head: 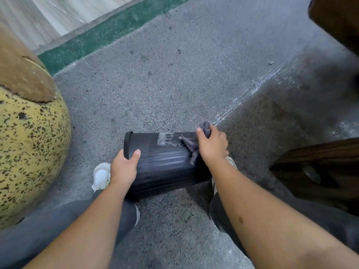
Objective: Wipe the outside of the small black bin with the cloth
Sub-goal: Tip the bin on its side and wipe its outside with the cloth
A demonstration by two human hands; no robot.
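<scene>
Head view: the bin (163, 162) lies on its side on the floor (174, 84) between the person's feet, so its ribbed wall faces up for wiping; the left hand (124, 167) grips the rim end — likely to stop it rolling; the right hand (211, 144) clutches the bunched cloth (191, 146) against the base end, just beside a pale dusty patch (166, 139) not yet wiped.

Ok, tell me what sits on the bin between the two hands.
In the head view, the black bin lies on its side. Between the left hand and the right hand gripping the grey cloth, its ribbed wall carries a pale dusty patch.
</scene>
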